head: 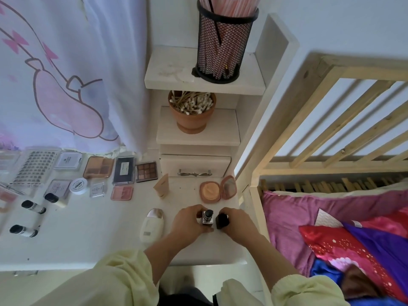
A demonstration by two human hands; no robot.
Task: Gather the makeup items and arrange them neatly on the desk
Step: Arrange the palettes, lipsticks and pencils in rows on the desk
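My left hand (187,221) grips a silver lipstick tube (207,217) standing upright on the white desk (99,239). Right beside it my right hand (237,221) holds the black lipstick cap (221,220), off the tube. A white bottle (152,226) lies just left of my left hand. An open peach compact (217,188) and a small beige tube (162,185) sit behind my hands. Eyeshadow palettes (145,172), a blush pan (122,193), a white jar (78,185) and small black-capped bottles (33,206) lie along the desk's left half.
A terracotta pot of cotton swabs (192,111) and a black mesh holder (223,45) stand on stepped white shelves above a small drawer (194,165). A curtain (66,74) hangs at the left. A wooden bed frame (331,129) with pink bedding borders the desk's right edge.
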